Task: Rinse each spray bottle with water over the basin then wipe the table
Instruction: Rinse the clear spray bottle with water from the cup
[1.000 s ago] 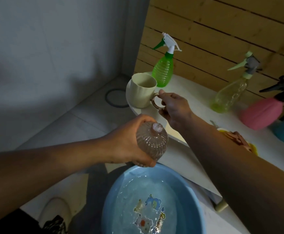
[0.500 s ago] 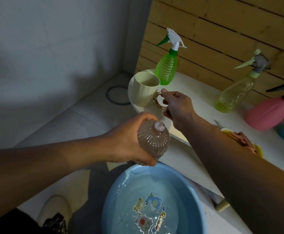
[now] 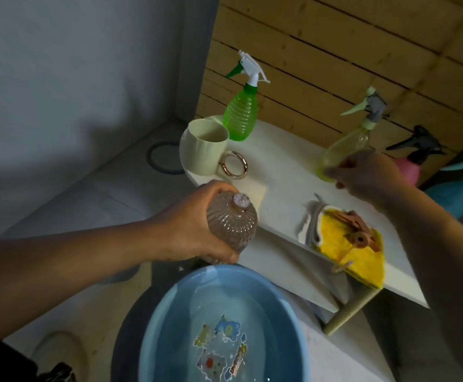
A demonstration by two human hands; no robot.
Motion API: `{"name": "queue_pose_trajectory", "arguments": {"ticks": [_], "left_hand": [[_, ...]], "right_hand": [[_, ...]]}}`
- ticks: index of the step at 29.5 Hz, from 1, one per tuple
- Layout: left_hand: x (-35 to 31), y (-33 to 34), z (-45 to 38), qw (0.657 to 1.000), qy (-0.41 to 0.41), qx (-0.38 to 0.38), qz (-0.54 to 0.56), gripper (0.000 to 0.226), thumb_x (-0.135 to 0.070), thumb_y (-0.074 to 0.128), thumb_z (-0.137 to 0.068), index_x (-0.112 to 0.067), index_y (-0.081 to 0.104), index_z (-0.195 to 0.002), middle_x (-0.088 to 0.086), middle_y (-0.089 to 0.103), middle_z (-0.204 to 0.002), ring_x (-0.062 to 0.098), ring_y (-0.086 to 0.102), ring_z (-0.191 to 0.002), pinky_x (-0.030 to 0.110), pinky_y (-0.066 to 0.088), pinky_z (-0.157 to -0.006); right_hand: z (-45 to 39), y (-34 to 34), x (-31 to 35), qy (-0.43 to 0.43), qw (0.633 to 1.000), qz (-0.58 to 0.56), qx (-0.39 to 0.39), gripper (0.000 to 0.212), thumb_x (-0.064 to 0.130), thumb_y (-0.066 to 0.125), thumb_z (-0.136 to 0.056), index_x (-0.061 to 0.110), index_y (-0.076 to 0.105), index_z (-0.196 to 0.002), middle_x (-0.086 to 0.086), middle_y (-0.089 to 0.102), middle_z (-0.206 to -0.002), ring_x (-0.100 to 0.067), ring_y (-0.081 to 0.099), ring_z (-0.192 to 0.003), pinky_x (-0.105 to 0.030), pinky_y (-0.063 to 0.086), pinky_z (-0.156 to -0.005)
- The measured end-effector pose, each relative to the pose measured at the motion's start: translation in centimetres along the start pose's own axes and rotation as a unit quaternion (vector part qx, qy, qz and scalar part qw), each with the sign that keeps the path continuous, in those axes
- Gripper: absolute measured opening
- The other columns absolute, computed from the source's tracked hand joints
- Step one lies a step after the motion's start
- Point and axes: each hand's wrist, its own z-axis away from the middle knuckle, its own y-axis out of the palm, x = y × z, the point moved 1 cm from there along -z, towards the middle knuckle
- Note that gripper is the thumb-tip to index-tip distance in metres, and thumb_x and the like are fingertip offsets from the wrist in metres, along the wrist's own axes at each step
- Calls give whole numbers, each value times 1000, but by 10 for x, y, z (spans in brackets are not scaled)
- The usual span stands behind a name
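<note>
Ribbed brown bottle (image 3: 231, 223), its spray head off, sits gripped in the left hand (image 3: 194, 230), neck tilted up toward the bench (image 3: 280, 172), just above the near rim of the blue basin (image 3: 169, 301) below. Far to the right and beyond it, the right hand (image 3: 362, 175) is blurred beside the yellow-green spray bottle (image 3: 343, 144); whether it grasps anything I cannot tell. That hand is the nearer to the cream mug (image 3: 204, 146).

- We take this for a room in a home, a washing corner.
- We see a small white table (image 3: 280, 150) set against a wood-plank wall (image 3: 348, 51).
- On the table stand a mug (image 3: 204, 147) and plastic spray bottles (image 3: 241, 111).
- Below the table's front edge, a blue basin (image 3: 169, 312) of water sits on a pale tiled floor (image 3: 87, 194).
</note>
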Motion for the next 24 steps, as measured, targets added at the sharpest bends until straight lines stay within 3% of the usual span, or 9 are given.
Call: {"name": "queue_pose_trajectory", "arguments": {"ticks": [3,7,9,11,15,21,24], "left_hand": [[-1,7,-3,1000,2,13,13,97,-17,101,-55,-42,47,-131,-13,58,-125,7,63,-108,26,63,-74],[-1,16,-7,1000,16,22,-2,98,-21,101,-54,-42,45,-132,-18,57,-124,-2,61,-108,13,55,-80],[-1,19,-9,1000,14,24,-3,99,-22,101,-54,-42,44,-132,-17,57,-125,1,61,-110,15,55,-83],[-2,23,-12,1000,18,24,-6,100,-23,102,-53,-43,44,-132,-16,57,-126,3,61,-112,20,56,-87],[-4,30,-16,999,25,26,0,99,-21,102,-53,-40,46,-132,-15,59,-125,3,62,-111,26,58,-90],[-3,37,-18,999,32,31,-4,101,-26,102,-49,-43,46,-132,-14,57,-126,5,61,-112,31,60,-90],[-3,38,-18,999,30,36,1,100,-23,101,-50,-40,47,-132,-12,57,-126,7,61,-113,32,60,-90]], "right_hand": [[-1,-9,-53,107,991,73,13,46,48,69,-90,2,69,-96,-18,71,-90,-36,68,-89,-50,58,-86],[13,3,-100,209,977,12,30,61,63,75,-78,4,62,-88,-17,70,-89,-35,69,-90,-53,57,-91],[25,14,-100,249,966,-65,35,66,67,76,-73,4,59,-81,-15,68,-80,-30,67,-75,-42,60,-79],[34,23,-96,283,952,-103,54,66,68,75,-74,5,60,-74,-12,62,-65,-24,59,-59,-31,54,-57],[49,28,-83,301,941,-148,51,59,61,75,-80,5,64,-71,-11,60,-62,-21,55,-50,-19,42,-35],[51,33,-83,350,909,-220,43,39,37,81,-84,5,65,-67,-10,58,-54,-20,50,-41,-27,43,-45],[57,32,-74,354,880,-317,0,34,33,81,-85,5,63,-74,-10,56,-60,-18,48,-47,-25,40,-44]]}}
